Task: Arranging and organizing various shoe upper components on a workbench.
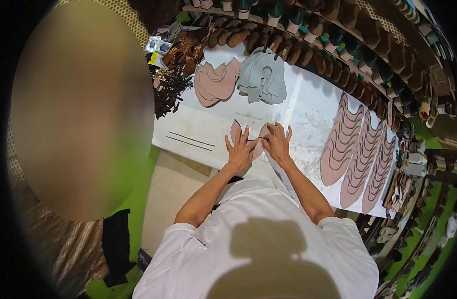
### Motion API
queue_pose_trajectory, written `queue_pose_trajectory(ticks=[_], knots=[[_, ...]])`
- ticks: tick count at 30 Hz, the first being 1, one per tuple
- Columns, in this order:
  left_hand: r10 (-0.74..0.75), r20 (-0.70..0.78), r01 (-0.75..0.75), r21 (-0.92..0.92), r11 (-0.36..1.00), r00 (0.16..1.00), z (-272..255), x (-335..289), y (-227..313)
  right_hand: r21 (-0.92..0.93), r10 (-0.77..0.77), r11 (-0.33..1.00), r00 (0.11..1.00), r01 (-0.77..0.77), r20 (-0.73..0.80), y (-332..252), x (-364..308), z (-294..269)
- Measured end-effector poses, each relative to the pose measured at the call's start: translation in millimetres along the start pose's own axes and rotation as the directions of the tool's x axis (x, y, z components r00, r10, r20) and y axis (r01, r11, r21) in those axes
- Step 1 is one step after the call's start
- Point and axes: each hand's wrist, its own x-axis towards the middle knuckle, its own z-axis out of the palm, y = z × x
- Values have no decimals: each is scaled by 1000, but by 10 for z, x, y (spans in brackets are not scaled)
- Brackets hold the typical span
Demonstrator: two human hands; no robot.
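Note:
On the white tabletop lies a pink V-shaped shoe upper piece [258, 150], its two pointed ends showing beyond my fingers. My left hand [241, 153] pinches its inner edge between thumb and index finger, the other fingers spread. From the other side my right hand [278, 144] grips the same edge, its fingertips close to the left ones. A thin dark strip seems to run along that edge, mostly hidden by my fingers. Two dark thin strips [191, 141] lie straight on the table to the left of my left hand.
Behind my hands are stacked pink upper pieces [216, 82] and grey pieces [262, 77]. Rows of overlapping dark-edged pink pieces [340, 142] lie at right. Dark scraps [171, 87] crowd the left corner. Racks of shoes [333, 45] border the table's far side. A blurred area covers the left.

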Motion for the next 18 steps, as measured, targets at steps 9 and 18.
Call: queue_pose_trajectory(ticks=[9, 18], knots=[[28, -26, -28, 14, 1000, 999, 33, 10, -24, 65, -41, 997, 999, 40, 19, 115, 305, -56], [19, -8, -19, 24, 1000, 1000, -76, 44, 42, 36, -46, 998, 997, 44, 64, 117, 374, 0]])
